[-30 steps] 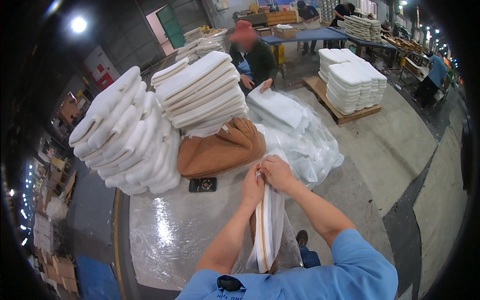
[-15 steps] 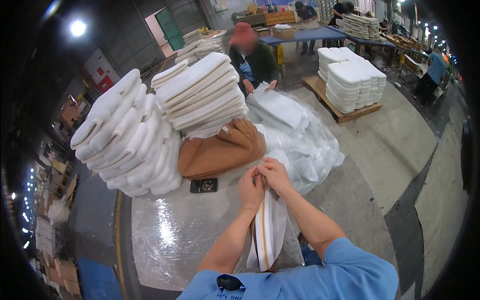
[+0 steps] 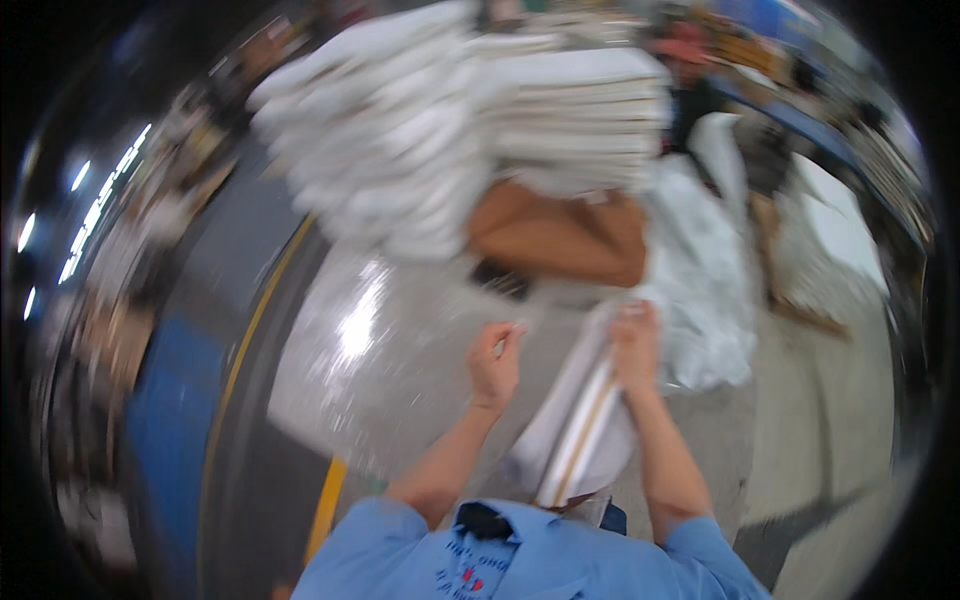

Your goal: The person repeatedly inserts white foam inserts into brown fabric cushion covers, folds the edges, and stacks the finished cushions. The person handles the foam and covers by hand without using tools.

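The picture is smeared by motion. My right hand [image 3: 634, 348] is closed on the upper end of a white fabric piece [image 3: 565, 425], which hangs toward my body. A tan, zipper-like stripe runs down its length. To the left and apart from the fabric, my left hand [image 3: 494, 368] is raised over the plastic-covered table [image 3: 330, 375]. Its thumb and forefinger are pinched together; whether something small is between them is too blurred to tell. Beyond the hands lie a brown fabric bundle [image 3: 560, 232] and a small dark object [image 3: 500, 280].
Tall stacks of white padded pieces [image 3: 370, 130] and flatter white pieces [image 3: 570, 110] stand at the table's far side. Clear plastic sheeting [image 3: 695, 280] bulges at the right. A person in a red cap [image 3: 685, 50] is behind it. A yellow floor line [image 3: 255, 335] runs along the left.
My hands were together at the fabric's top end; now the left has come away to the left, while the right still grips it. The whole view has swung left.
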A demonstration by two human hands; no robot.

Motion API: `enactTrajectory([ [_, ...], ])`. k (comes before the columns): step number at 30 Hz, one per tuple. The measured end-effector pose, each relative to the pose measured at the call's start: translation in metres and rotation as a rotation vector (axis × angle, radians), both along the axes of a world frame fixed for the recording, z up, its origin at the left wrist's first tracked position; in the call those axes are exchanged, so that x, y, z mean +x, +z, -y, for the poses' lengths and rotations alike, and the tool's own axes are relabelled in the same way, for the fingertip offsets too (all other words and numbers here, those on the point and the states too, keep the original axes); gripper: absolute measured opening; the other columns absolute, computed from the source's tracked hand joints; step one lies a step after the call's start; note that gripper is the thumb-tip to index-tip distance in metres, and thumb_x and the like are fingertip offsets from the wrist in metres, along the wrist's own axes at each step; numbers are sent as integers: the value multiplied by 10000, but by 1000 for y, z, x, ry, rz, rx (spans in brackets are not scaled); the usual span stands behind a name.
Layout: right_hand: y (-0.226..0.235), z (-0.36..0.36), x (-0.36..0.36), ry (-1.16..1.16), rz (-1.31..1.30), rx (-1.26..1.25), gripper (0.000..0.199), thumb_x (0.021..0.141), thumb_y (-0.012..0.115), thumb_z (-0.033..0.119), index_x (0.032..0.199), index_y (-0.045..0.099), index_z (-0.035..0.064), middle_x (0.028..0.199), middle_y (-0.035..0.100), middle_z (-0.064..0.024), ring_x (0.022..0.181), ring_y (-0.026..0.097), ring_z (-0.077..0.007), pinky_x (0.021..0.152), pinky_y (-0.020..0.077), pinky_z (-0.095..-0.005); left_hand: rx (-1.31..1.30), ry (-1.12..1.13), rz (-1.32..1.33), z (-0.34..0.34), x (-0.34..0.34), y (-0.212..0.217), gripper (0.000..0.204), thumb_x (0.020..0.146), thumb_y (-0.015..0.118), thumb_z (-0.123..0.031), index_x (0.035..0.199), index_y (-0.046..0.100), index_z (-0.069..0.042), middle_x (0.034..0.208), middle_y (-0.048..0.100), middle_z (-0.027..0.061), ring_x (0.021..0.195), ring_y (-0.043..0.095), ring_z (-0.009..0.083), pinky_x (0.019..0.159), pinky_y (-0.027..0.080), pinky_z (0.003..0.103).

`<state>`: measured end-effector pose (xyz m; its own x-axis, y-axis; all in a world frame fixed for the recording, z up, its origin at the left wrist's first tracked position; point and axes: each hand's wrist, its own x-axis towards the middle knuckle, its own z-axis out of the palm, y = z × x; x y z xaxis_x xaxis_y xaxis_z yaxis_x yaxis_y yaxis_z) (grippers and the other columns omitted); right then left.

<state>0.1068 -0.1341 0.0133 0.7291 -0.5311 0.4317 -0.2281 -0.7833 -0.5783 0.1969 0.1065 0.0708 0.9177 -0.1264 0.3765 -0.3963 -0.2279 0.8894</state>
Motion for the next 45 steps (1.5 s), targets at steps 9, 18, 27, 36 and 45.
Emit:
enactTrajectory([
  [9, 22, -6, 1, 110, -59, -23, 408, 1054, 598, 233, 1400, 649, 23, 1555, 462, -204, 1438, 422, -385, 1198, 345, -462, -144, 1070, -161, -374, -94, -88, 47, 973, 672, -46, 931, 684, -28, 903, 757, 79, 858, 703, 139, 798, 551, 302],
  [18, 21, -6, 7, 82, -108, -61, 402, 1044, 610, 227, 1391, 654, 29, 1527, 500, -189, 1427, 440, -367, 1182, 362, -458, 259, 1082, -750, -391, -83, -141, 203, 882, 697, -179, 999, 778, -35, 955, 779, 174, 878, 741, 324, 834, 570, 423],
  [27, 16, -10, -3, -7, 52, 28, 506, 948, 703, 104, 1435, 587, 32, 1512, 502, -226, 1416, 455, -421, 1197, 367, -457, 1138, 198, -733, -378, -64, -114, 620, 868, 703, -447, 1396, 672, -124, 1511, 586, 165, 1434, 473, 421, 1225, 347, 488],
  [36, 52, 8, -37, 8, 195, 875, 875, 849, 815, 67, 1597, 366, 10, 1393, 577, -172, 1189, 622, -231, 974, 546, -357, 776, 788, -243, -355, 7, -67, 614, 983, 686, -160, 1544, 471, -35, 1610, 418, 219, 1478, 408, 410, 1209, 371, 471],
  [45, 72, 32, -52, 32, -200, 589, 420, 916, 689, 142, 1308, 676, -5, 1026, 765, -165, 865, 716, -243, 808, 561, -382, 170, -711, -167, 43, 25, 23, 432, 1043, 608, -115, 1473, 580, -91, 1433, 648, 85, 1320, 605, 247, 1118, 472, 389],
])
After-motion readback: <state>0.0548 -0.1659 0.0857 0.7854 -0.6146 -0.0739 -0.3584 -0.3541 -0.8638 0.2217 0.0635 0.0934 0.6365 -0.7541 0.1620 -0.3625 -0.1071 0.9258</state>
